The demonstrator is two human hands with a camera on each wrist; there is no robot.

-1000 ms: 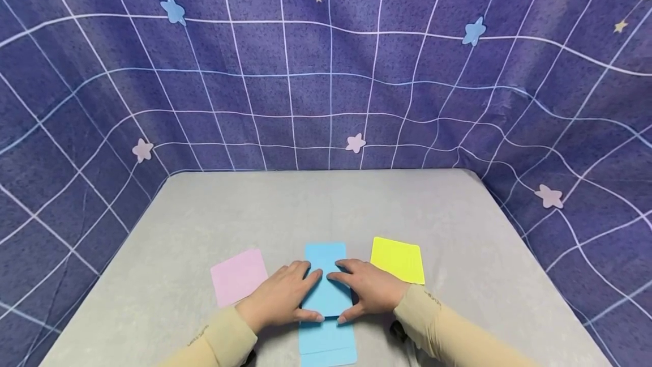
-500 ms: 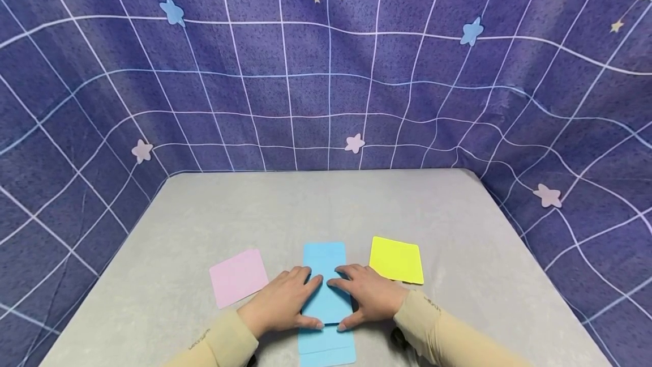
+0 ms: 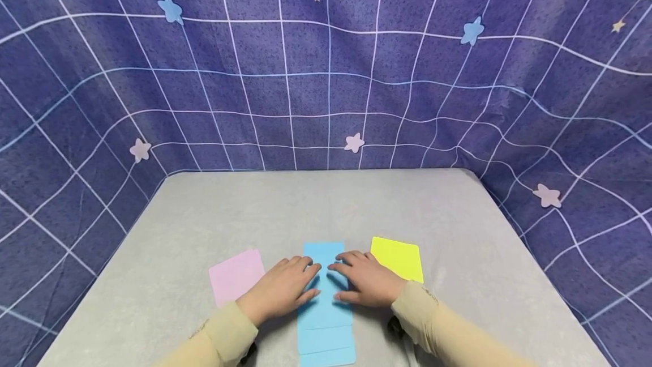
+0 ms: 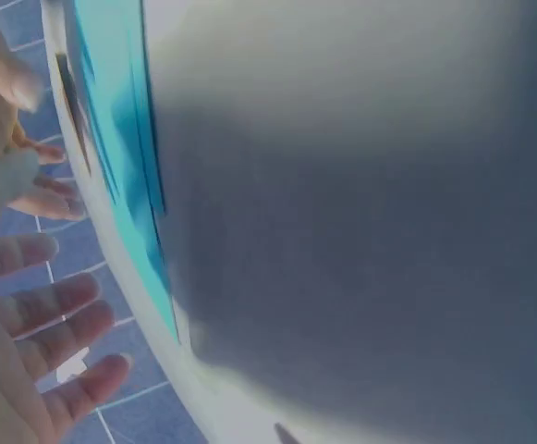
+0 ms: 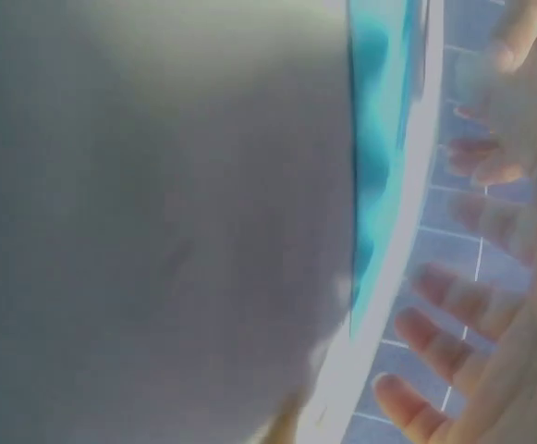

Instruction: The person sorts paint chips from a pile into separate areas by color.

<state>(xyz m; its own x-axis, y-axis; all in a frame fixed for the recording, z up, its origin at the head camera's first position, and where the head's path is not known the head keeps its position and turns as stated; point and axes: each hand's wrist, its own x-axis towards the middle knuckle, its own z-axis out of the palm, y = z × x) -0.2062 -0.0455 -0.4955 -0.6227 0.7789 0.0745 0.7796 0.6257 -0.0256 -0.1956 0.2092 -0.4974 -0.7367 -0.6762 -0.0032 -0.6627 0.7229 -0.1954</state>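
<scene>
Flat blue cards (image 3: 326, 313) with rounded corners lie overlapped in a column on the grey table, two thin edge lines crossing the near part. Over the column's left side hovers my left hand (image 3: 282, 290), its fingers relaxed and spread, holding nothing. My right hand (image 3: 368, 281) mirrors it over the right side, fingers apart. In the left wrist view the fingers of the left hand (image 4: 42, 333) stand clear of the blue cards (image 4: 125, 120). The right wrist view likewise has the right hand (image 5: 476, 338) raised off the blue cards (image 5: 379, 139).
A pink card (image 3: 236, 277) lies left of the column, partly behind my left hand. To the right is a yellow card (image 3: 397, 258), partly covered by my right hand. Beyond the grey table (image 3: 316, 203) hangs a purple-blue curtain (image 3: 285, 95) with a grid and stars.
Both hands have let go of the top blue card and lifted off it. Before that, they slid its near edge toward me; it now lies flat, its dark gap gone.
</scene>
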